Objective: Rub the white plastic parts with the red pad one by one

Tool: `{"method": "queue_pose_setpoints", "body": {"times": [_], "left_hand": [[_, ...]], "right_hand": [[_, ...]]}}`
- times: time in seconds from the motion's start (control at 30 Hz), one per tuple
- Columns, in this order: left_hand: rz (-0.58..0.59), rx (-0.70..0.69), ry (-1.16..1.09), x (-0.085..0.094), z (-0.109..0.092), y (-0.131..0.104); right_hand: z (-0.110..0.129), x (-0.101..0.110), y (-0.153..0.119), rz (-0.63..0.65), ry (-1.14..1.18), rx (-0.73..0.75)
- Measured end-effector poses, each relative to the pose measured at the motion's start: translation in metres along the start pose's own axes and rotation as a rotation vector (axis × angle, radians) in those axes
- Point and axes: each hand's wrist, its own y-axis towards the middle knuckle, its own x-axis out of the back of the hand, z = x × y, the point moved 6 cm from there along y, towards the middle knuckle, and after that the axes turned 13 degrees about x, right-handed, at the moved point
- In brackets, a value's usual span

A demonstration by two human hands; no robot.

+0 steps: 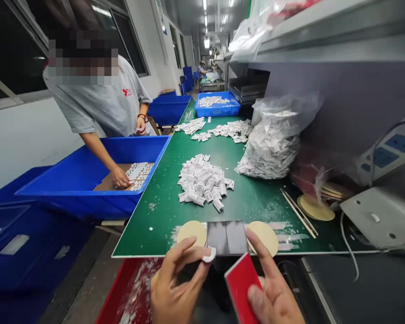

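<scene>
My left hand pinches a small white curved piece between thumb and fingers, just in front of the table's near edge. In my right hand is a flat red rectangular block, tilted, with the thumb on its face and the index finger stretched forward. Beyond the hands, two dark grey rectangular pads lie side by side at the edge. A pale yellow disc flanks them on the left, another yellow disc on the right. Farther back is a heap of small white parts.
A clear bag of white parts stands at the right, near long thin sticks. A blue tray sits at the far end. Left of the green table, a co-worker reaches into a blue bin. Below is a red bin.
</scene>
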Motion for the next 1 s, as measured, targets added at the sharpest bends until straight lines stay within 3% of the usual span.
{"method": "queue_pose_setpoints", "body": {"times": [0.03,0.1,0.13,0.2,0.23,0.33,0.37,0.43,0.53,0.57,0.67,0.77,0.9,1.0], "left_hand": [[-0.031,0.023,-0.051,0.001,0.003,-0.009],[-0.078,0.011,-0.124,0.002,0.0,-0.019],[-0.094,-0.006,-0.136,0.002,-0.003,-0.021],[-0.104,-0.026,-0.135,0.003,-0.008,-0.022],[-0.096,-0.031,-0.141,0.003,-0.009,-0.022],[-0.08,-0.065,-0.189,0.007,-0.009,-0.024],[-0.095,-0.06,-0.198,0.009,-0.007,-0.024],[-0.125,-0.065,-0.191,0.015,-0.004,-0.024],[-0.037,-0.144,-0.255,0.022,-0.004,-0.017],[0.018,-0.137,-0.322,0.024,-0.003,-0.013],[0.134,0.093,-0.536,0.026,0.011,0.001],[0.122,0.165,-0.411,0.022,0.015,0.002],[0.0,-0.102,-0.173,0.017,0.001,-0.01],[-0.006,-0.212,-0.155,0.016,0.0,-0.019]], "right_hand": [[0.004,-0.011,0.003,0.163,-0.074,0.043],[0.012,-0.023,0.013,0.35,-0.258,0.148],[0.018,-0.02,0.02,0.296,-0.362,0.231],[0.025,-0.005,0.031,0.015,-0.464,0.249],[0.025,-0.005,0.033,-0.008,-0.472,0.226],[0.016,-0.026,0.032,0.285,-0.557,0.146],[0.021,-0.022,0.033,0.165,-0.552,0.212],[0.022,-0.022,0.034,0.106,-0.531,0.253],[0.011,-0.024,0.041,0.208,-0.454,0.165],[0.014,-0.014,0.044,0.058,-0.439,0.199],[0.017,0.006,0.046,-0.238,-0.346,0.254],[0.012,0.004,0.036,-0.246,-0.2,0.188],[0.004,-0.011,0.013,-0.138,0.0,0.099],[-0.003,-0.033,0.001,0.186,0.009,-0.021]]}}
